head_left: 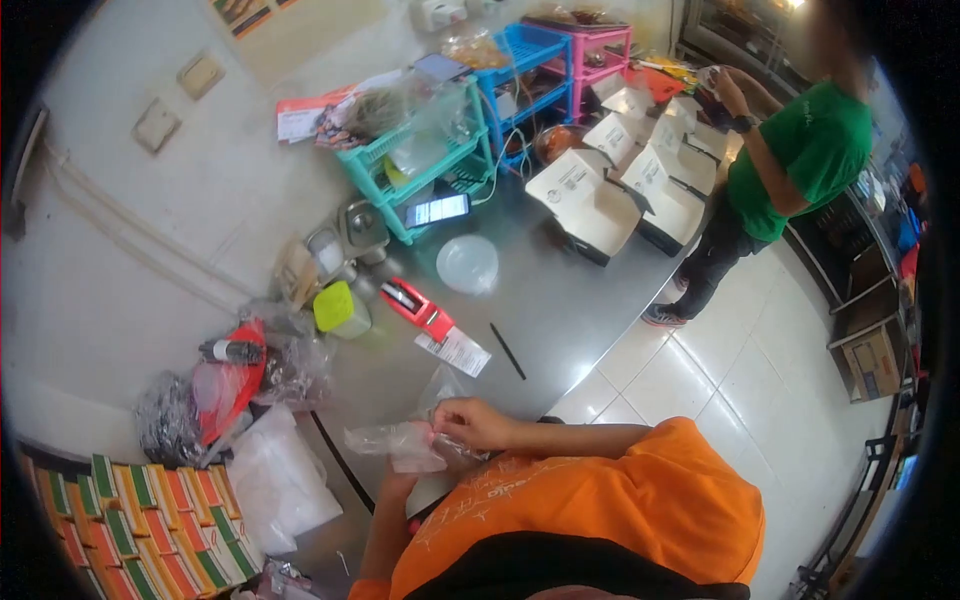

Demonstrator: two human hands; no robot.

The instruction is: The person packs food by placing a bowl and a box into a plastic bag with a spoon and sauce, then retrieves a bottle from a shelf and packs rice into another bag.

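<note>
Close to my body, at the front edge of the metal table, both my hands are on a piece of thin clear plastic (380, 440); whether it is a bag or a glove I cannot make out. My right hand (472, 424) is closed, pinching the plastic between its fingertips. Lower and to the left, my left hand (412, 462) is partly covered by the plastic, which blurs its fingers. Beyond the hands lie a red dispenser-like item (418, 308) with a printed slip (455, 352), and a thin black stick (507, 350).
Open food boxes (590, 205) stand at the table's far right, beside a person in green (800, 150). Teal rack (410, 150), phone (438, 209), clear bowl (467, 264) and green-lidded container (340, 308) are along the back. Stacked striped boxes (150, 520) and white plastic bags (280, 480) lie left.
</note>
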